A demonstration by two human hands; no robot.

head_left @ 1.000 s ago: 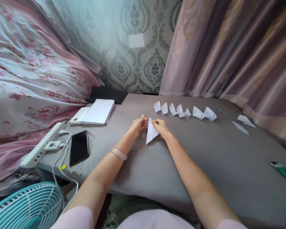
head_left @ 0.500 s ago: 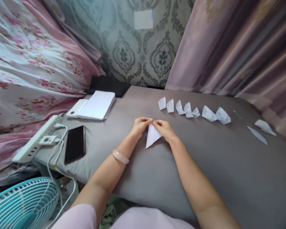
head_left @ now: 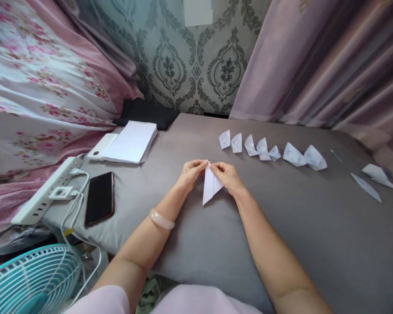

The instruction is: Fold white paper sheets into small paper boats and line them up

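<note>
A folded sheet of white paper (head_left: pixel 210 186) is held between my two hands, its long point hanging down toward me. My left hand (head_left: pixel 192 173) pinches it near the top left, thumb against the fingers. At the top right, my right hand (head_left: pixel 226 175) grips the same paper with thumb and fingers. The two thumbs nearly meet at its upper tip. Several folded paper boats (head_left: pixel 263 149) stand in a row beyond my right hand. Two flat folded white papers (head_left: pixel 367 187) lie at the far right.
The grey-covered surface (head_left: pixel 183 235) also holds a stack of white paper (head_left: pixel 131 141), a black phone (head_left: pixel 100 198), a power strip (head_left: pixel 47 192) with white cables and a small stick (head_left: pixel 336 156). A teal fan (head_left: pixel 36 279) stands at the lower left. Curtains hang on both sides.
My view has tilted slightly down and shifted left. The folded paper has turned a little in my hands, which both keep their pinch on it.
</note>
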